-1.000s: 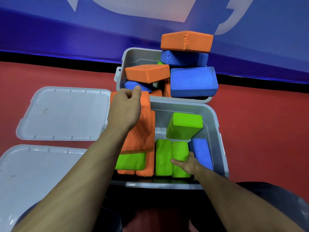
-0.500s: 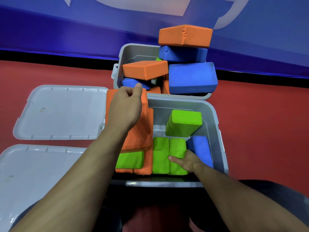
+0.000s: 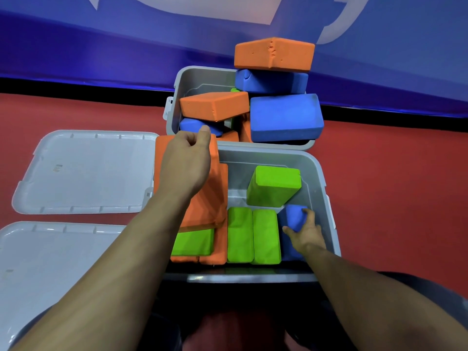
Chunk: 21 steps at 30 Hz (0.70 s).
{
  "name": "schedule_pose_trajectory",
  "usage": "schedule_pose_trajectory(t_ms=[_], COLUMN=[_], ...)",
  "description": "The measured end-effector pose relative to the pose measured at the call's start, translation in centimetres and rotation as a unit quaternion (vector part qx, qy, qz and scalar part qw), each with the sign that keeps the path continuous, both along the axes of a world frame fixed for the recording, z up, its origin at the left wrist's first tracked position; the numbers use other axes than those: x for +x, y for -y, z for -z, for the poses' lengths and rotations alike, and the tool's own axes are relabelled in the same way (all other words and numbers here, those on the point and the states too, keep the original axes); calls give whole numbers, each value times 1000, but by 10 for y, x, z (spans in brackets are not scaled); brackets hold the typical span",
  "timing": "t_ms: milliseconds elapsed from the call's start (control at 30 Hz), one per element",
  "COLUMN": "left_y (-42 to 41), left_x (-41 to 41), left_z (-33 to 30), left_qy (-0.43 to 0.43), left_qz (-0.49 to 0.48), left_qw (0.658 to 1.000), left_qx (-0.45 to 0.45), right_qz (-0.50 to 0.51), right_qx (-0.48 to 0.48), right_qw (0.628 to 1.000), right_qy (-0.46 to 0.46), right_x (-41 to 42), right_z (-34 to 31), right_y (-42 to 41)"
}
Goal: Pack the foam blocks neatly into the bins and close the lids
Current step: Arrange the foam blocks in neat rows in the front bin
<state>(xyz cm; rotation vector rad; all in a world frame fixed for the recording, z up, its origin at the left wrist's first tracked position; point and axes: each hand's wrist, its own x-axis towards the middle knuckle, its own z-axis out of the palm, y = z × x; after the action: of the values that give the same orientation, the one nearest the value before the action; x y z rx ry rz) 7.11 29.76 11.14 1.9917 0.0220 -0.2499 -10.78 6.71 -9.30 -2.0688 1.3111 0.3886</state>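
the near bin (image 3: 326, 178) is being filled, and the step in hand looks like seating blocks side by side along its floor. the right hand (image 3: 305, 233) is curling its fingers around a blue foam block (image 3: 292, 219) at the near right corner of the bin, thumb on its left face and fingers over its far edge. the left hand (image 3: 186, 163) is resting on a tall orange block (image 3: 210, 198) standing on end against the bin's left wall, fingers folded over its far top edge and gripping it. the next move probably calls for pushing the blue block down flush beside the two green blocks (image 3: 253, 235) standing next to it, then tipping the orange one in level.

the blocks are looking matte, soft-edged and slightly dented. another green block (image 3: 274, 186) is leaning loose at the far right of the bin, a flat green block (image 3: 193, 241) is lying at the near left, and more orange foam is showing under it.

just beyond, the far bin (image 3: 200, 77) is sitting overfilled, with a large blue block (image 3: 286, 117) and an orange top block (image 3: 273, 54) stacked well above its rim; those would need repacking before any lid closes. two grey lids (image 3: 83, 171) are lying open on the red floor (image 3: 392, 198) to the left.
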Motion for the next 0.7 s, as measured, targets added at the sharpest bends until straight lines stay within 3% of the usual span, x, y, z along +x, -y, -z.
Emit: schedule_pose_trajectory(t_ms=[233, 333, 500, 600, 700], left_y=[-6, -15, -39, -48, -53], left_x=[6, 15, 16, 10, 5], left_z=[5, 18, 47, 64, 67], left_qy=[-10, -35, -171, -245, -258], left_qz=[-14, -30, -71, -44, -53], left_qw=[999, 995, 954, 947, 957], left_qx=[33, 92, 234, 202, 124], right_qz=[-48, -40, -49, -57, -80], right_qx=[41, 47, -21, -33, 61], right_qw=[998, 998, 998, 998, 985], right_qy=[4, 13, -39, 18, 139], right_x=[-1, 5, 16, 43, 75], right_z=[0, -2, -19, -51, -102], right_y=[-8, -7, -15, -34, -56])
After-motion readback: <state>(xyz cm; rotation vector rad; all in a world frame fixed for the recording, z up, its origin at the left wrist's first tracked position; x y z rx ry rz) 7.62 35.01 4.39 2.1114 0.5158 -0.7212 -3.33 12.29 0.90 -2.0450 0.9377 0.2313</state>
